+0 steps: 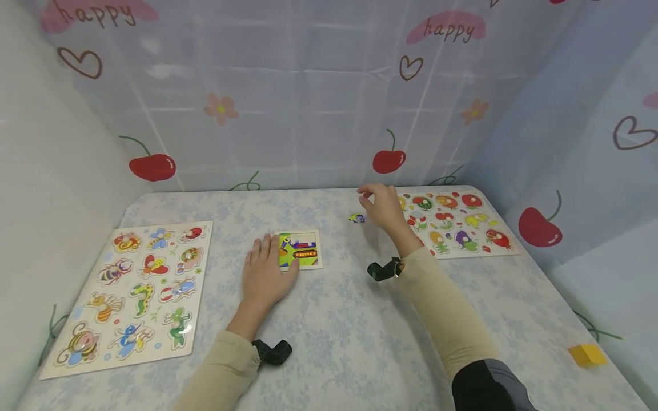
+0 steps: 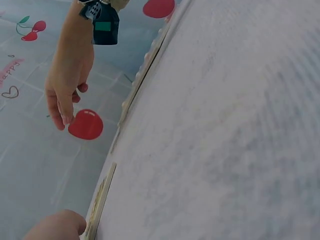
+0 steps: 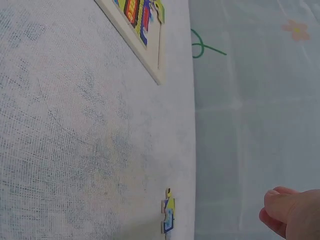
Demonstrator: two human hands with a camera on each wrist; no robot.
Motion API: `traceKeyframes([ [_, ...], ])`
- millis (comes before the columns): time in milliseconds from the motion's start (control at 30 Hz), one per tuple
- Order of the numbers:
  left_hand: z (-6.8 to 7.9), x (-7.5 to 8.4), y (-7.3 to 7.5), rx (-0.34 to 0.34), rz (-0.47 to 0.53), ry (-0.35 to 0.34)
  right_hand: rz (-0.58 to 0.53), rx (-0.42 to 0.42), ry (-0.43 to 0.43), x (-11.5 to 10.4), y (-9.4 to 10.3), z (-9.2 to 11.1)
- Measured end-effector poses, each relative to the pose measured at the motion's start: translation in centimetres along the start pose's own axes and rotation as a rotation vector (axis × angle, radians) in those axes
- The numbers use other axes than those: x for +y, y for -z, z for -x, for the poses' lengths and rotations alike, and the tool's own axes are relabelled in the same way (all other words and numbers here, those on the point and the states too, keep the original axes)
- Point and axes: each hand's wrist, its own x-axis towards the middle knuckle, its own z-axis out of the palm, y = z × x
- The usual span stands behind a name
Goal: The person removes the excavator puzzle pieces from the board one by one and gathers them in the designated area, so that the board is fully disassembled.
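Note:
A small wooden jigsaw board (image 1: pixel 309 254) with a bright vehicle picture lies mid-table; bare wood shows along its upper edge. My left hand (image 1: pixel 266 274) rests flat over its left side, fingers extended and thumb by its lower edge. Raised above the table to the right is my right hand (image 1: pixel 382 208), its fingers loosely bent with nothing visible between them. Just left of and below it, a loose jigsaw piece (image 1: pixel 356 218) in yellow, blue and purple lies on the cloth. The right wrist view shows this piece (image 3: pixel 168 215) apart from the fingertips.
At the left lies a large insect puzzle board (image 1: pixel 149 294). A fruit puzzle board (image 1: pixel 457 222) lies at the back right, partly behind the right forearm. A yellow block (image 1: pixel 588 355) sits near the right table edge. A printed curtain (image 1: pixel 308 131) hangs behind the table.

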Motion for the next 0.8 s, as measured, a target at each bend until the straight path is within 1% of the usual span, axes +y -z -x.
traceKeyframes([
  [100,0.2,-0.4,0.3,-0.006,0.004,0.02,-0.011,-0.007,0.019,-0.6,-0.2,0.1],
  [200,0.3,-0.7,0.5,-0.016,0.007,0.035,-0.017,-0.032,0.035,-1.2,-0.8,0.3],
  [367,0.4,-0.9,0.5,-0.022,-0.004,0.047,-0.04,-0.089,0.04,-2.4,-2.7,0.6],
  [500,0.4,-0.9,0.5,-0.014,-0.016,0.038,-0.056,-0.133,0.059,-3.4,-4.4,0.7],
  [667,0.5,-0.8,0.6,-0.013,-0.022,0.03,-0.063,-0.191,0.047,-4.9,-6.3,1.0],
  [800,0.5,-0.7,0.6,-0.014,-0.034,0.034,-0.083,-0.255,0.042,-6.1,-7.6,1.2],
])
